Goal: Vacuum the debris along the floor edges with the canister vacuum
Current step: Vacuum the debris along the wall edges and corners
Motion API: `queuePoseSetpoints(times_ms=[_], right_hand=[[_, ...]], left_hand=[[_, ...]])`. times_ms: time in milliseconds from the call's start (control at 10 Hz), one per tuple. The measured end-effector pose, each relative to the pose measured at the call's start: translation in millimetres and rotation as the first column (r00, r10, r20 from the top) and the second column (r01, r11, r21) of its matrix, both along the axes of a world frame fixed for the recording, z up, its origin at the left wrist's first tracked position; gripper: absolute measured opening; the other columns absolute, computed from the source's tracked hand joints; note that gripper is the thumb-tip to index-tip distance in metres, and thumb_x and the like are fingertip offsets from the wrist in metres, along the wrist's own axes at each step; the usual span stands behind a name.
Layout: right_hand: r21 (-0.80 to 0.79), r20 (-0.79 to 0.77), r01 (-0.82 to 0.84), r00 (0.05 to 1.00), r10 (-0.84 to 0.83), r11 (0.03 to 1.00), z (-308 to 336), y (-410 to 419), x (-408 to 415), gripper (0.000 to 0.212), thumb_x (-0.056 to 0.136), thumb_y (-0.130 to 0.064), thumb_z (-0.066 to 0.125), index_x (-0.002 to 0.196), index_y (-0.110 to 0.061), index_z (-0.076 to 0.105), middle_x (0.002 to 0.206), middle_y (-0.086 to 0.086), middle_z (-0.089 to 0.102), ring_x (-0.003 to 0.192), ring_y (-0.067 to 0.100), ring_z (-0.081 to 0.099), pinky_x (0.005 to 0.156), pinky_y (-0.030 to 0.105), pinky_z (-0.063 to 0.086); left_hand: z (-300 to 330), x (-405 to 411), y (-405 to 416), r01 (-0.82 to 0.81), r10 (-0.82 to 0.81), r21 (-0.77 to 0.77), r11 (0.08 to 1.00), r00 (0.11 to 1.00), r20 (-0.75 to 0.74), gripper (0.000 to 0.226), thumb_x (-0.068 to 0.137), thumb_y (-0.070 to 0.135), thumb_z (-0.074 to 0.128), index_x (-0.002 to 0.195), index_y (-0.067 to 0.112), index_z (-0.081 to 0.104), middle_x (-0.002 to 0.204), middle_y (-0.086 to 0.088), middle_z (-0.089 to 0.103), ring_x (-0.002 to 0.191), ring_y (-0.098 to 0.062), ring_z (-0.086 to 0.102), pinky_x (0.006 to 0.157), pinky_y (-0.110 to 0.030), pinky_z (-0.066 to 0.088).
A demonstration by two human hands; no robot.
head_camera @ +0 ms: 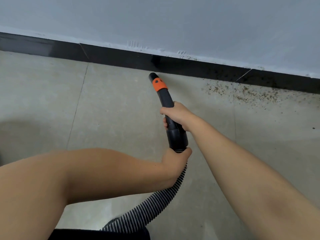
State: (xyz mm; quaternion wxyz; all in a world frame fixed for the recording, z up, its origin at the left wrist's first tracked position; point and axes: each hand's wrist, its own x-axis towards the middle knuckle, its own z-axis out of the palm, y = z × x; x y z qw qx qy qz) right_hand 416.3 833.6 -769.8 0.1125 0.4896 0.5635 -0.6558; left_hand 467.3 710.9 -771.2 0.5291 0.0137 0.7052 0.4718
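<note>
A black vacuum nozzle [165, 96] with an orange band points at the foot of the black baseboard [121, 57], its tip just above the floor edge. My right hand [174, 114] grips the nozzle's curved handle. My left hand [176, 160] grips the ribbed grey hose [152, 208] just below the nozzle's black cuff. Brown debris [249, 94] lies scattered on the tiles along the baseboard, to the right of the nozzle tip. The canister itself is out of view.
A pale grey wall [155, 19] rises above the baseboard. The floor is beige tile [43, 94] with thin joints. A few specks cling to the baseboard's top at the right. A dark edge shows at the bottom of the view.
</note>
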Motion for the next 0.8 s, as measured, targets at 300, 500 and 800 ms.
queuePoseSetpoints(times_ms=[300,500,800], right_hand=[[0.045,0.035,0.289,0.956,-0.291,0.956,2.1,0.5,81.2,0.013,0.086,-0.009,0.057,0.093,-0.009,0.045,0.058,0.009,0.054,0.042,0.020,0.052,0.050,0.029,0.048],[-0.007,0.036,0.562,0.826,-0.562,0.827,5.0,8.1,161.7,0.013,0.088,-0.007,0.057,0.090,-0.008,0.044,0.054,0.008,0.051,0.040,0.019,0.050,0.048,0.029,0.048],[-0.105,-0.023,0.494,0.866,-0.499,0.863,7.4,14.1,193.7,0.014,0.084,-0.008,0.058,0.088,-0.011,0.045,0.047,0.004,0.054,0.040,0.018,0.052,0.049,0.028,0.050]], left_hand=[[-4.4,44.9,-9.8,0.294,-0.281,-0.076,0.953,0.948,0.148,0.015,0.084,0.023,0.065,0.081,0.016,0.052,0.071,-0.006,0.055,0.059,-0.019,0.054,0.058,-0.027,0.048],[7.6,83.8,-2.5,0.496,-0.469,-0.096,0.863,0.858,0.211,0.016,0.079,0.022,0.065,0.085,0.022,0.050,0.070,-0.004,0.052,0.060,-0.018,0.051,0.056,-0.025,0.044],[23.4,118.7,6.7,0.474,-0.451,-0.221,0.852,0.880,0.149,0.014,0.082,0.021,0.065,0.085,0.018,0.051,0.069,-0.003,0.052,0.054,-0.014,0.051,0.046,-0.020,0.045]])
